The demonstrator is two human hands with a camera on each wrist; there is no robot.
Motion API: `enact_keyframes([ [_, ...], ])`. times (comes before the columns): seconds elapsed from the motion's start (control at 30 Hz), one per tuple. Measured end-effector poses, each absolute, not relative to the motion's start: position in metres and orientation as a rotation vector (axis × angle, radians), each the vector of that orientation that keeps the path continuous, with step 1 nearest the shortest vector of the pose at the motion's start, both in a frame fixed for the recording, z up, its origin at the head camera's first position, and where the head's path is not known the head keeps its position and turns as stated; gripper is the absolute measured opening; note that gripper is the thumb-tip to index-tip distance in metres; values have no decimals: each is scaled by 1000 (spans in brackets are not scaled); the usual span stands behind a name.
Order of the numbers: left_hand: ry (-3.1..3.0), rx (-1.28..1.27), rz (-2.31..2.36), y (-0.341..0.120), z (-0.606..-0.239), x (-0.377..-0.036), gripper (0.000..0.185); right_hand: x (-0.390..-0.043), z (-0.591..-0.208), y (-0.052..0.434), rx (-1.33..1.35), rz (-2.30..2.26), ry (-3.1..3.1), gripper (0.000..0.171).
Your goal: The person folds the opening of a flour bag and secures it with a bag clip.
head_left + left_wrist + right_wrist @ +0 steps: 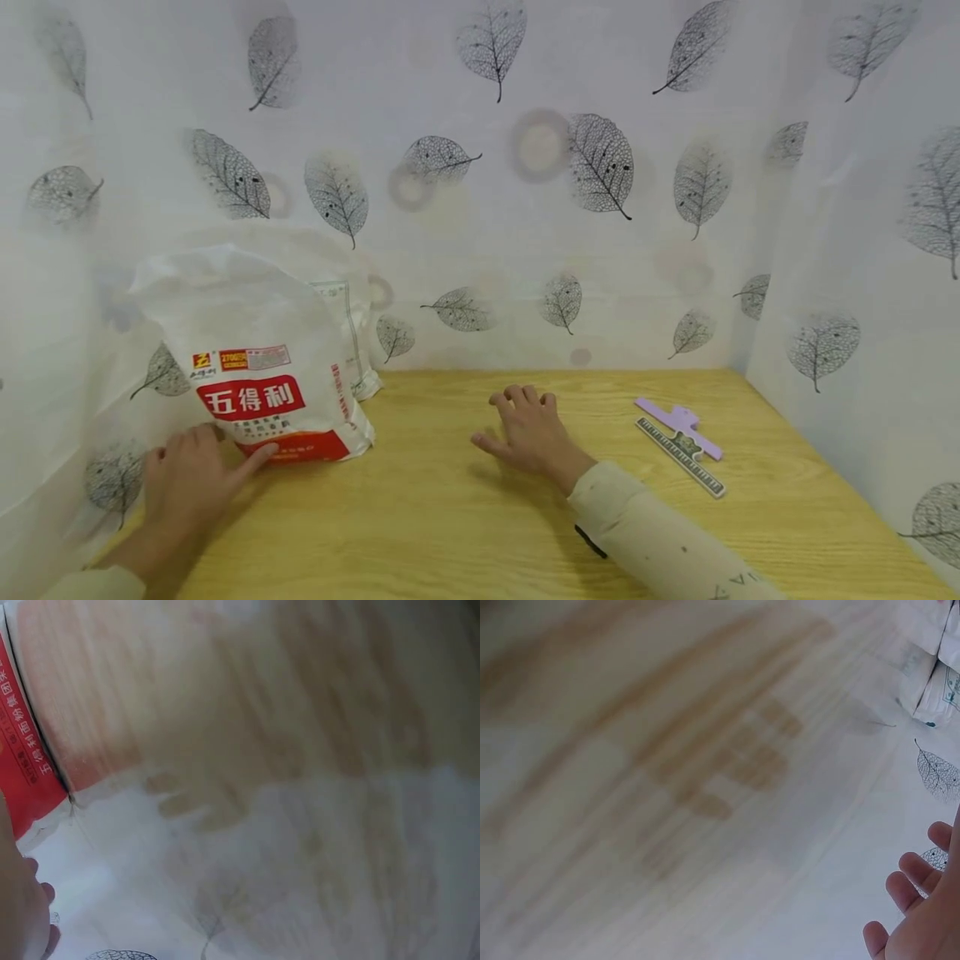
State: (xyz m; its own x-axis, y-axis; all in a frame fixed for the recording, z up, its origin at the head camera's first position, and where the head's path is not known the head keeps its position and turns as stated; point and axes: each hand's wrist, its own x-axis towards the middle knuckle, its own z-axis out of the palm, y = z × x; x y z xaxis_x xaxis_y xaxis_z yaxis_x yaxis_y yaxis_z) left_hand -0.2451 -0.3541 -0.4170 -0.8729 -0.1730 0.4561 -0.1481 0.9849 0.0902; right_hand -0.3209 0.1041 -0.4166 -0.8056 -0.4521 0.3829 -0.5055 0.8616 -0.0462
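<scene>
A white flour bag (pixel 243 325) with red printed panels stands at the left of the table, leaning somewhat. My left hand (pixel 187 483) is at its lower left corner, the extended thumb touching the red strip at the bottom. The other fingers lie beside the bag; whether they touch it is hard to see. In the left wrist view the flour bag's red part (pixel 26 742) shows above the hand (pixel 22 907). My right hand (pixel 532 433) hovers over the middle of the table with fingers spread, loosely bent and holding nothing. Its fingers (pixel 905 892) also appear in the right wrist view.
Behind the flour bag stands another white bag (pixel 360 333) with green print. A purple clip (pixel 678 425) and a ruler-patterned clip (pixel 681 458) lie side by side on the wooden table (pixel 420 517), to the right. A leaf-printed curtain (pixel 480 217) encloses the back and sides.
</scene>
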Motion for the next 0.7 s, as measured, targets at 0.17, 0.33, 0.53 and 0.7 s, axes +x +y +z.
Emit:
enact_keyframes([
  [0.17,-2699,212,-215,-361,-420,-252,115,-321,-416,98,741,239,-2669,68],
  [0.33,-2765,43,-553,-364,-424,-262,103,-320,-417,93,775,259,-2677,69],
  [0.53,-2804,35,-749,-367,-422,-268,105,-320,-417,86,784,226,-2676,69],
  [0.7,-2841,56,-834,-371,-419,-271,113,-321,-417,82,809,211,-2658,70],
])
